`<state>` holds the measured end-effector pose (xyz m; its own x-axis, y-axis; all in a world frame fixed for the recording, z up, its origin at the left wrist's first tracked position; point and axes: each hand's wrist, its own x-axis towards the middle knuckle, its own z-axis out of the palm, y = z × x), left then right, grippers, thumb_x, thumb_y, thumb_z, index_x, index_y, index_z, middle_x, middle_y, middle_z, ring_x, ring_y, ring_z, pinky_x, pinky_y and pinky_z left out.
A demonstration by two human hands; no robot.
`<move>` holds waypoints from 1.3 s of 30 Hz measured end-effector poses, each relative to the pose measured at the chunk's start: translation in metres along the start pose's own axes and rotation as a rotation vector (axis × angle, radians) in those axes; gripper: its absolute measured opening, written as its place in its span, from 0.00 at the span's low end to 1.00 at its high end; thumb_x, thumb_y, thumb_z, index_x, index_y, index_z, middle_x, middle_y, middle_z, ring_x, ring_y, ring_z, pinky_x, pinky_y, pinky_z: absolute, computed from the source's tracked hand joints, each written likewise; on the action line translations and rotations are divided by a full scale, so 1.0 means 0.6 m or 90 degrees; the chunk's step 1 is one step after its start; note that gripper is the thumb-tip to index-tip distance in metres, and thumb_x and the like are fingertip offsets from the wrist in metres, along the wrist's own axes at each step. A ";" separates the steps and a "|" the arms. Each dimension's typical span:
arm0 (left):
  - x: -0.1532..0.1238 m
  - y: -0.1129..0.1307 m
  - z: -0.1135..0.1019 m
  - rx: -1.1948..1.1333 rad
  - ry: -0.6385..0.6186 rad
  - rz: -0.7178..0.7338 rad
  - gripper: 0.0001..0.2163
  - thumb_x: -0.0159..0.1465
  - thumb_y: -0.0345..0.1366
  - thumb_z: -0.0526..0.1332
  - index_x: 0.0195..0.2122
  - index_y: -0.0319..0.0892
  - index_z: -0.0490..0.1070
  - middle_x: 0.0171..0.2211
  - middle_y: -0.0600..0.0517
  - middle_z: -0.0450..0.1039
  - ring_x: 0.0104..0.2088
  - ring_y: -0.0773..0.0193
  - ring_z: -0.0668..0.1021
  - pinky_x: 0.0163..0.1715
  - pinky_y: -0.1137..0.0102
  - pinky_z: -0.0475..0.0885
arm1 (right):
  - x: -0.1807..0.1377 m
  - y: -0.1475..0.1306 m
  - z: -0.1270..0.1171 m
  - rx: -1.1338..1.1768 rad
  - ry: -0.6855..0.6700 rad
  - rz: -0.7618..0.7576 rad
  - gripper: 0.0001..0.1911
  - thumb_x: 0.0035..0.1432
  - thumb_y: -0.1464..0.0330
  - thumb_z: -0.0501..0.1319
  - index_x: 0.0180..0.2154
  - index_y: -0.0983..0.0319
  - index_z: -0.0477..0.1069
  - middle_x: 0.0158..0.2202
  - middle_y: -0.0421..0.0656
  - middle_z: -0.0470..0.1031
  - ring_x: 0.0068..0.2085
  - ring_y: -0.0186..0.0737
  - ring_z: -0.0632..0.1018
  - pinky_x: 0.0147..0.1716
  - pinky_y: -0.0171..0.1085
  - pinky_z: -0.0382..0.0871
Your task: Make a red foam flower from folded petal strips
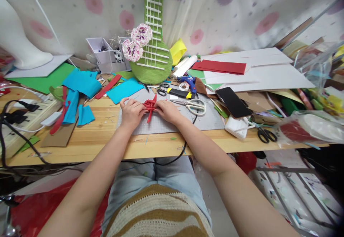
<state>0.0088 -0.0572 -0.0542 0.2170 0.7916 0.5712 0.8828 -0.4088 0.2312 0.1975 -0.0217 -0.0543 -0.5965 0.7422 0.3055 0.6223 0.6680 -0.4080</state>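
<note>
A small red bow-like piece [150, 105], with narrow ends sticking up and down, lies over the grey cutting mat [139, 127]. From the left, my left hand [132, 112] pinches one side of it. My right hand [167, 110] has its fingertips closed on the opposite side. Fingers partly cover the red piece, and its material is hard to make out. Just right of my right hand lie white-handled scissors [193, 106]. Behind them are a black and yellow utility knife [179, 93] and a blue glue gun [186, 83].
A green guitar-shaped craft piece [153, 72] stands at the back. Blue paper strips [82, 83] and a power strip [29, 118] lie left. On the right are a phone [233, 102], black scissors [266, 135] and white boards [258, 77]. A black cable [185, 145] crosses the table's front edge.
</note>
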 end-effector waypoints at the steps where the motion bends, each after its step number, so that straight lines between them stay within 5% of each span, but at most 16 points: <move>1: 0.000 0.002 -0.001 -0.001 0.006 -0.002 0.06 0.59 0.41 0.60 0.26 0.48 0.72 0.28 0.53 0.77 0.38 0.57 0.72 0.53 0.53 0.51 | 0.000 0.000 0.001 0.000 0.002 0.004 0.04 0.60 0.71 0.56 0.36 0.63 0.69 0.38 0.45 0.74 0.39 0.38 0.73 0.39 0.36 0.62; 7: -0.002 0.030 -0.007 0.025 0.108 -0.059 0.04 0.57 0.37 0.59 0.28 0.45 0.72 0.32 0.51 0.76 0.38 0.57 0.73 0.50 0.55 0.54 | 0.004 -0.001 0.005 -0.003 0.033 0.044 0.04 0.59 0.71 0.56 0.36 0.63 0.69 0.38 0.46 0.74 0.40 0.39 0.73 0.40 0.37 0.63; 12: -0.003 0.042 0.008 0.036 0.067 -0.074 0.10 0.58 0.45 0.60 0.25 0.46 0.74 0.28 0.50 0.77 0.35 0.57 0.73 0.49 0.54 0.55 | 0.010 -0.012 0.010 -0.029 0.029 0.074 0.05 0.59 0.71 0.55 0.37 0.64 0.69 0.38 0.48 0.74 0.40 0.41 0.73 0.40 0.39 0.64; 39: -0.007 0.040 0.030 0.035 0.070 -0.144 0.08 0.58 0.36 0.59 0.23 0.46 0.74 0.27 0.52 0.78 0.35 0.58 0.75 0.47 0.56 0.57 | 0.011 -0.030 0.016 -0.115 -0.026 0.054 0.10 0.63 0.69 0.51 0.39 0.66 0.68 0.41 0.51 0.75 0.41 0.42 0.75 0.40 0.38 0.64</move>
<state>0.0365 -0.0624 -0.0654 -0.0326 0.8045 0.5931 0.9256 -0.1996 0.3216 0.1774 -0.0295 -0.0529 -0.5563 0.7955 0.2402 0.7494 0.6052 -0.2686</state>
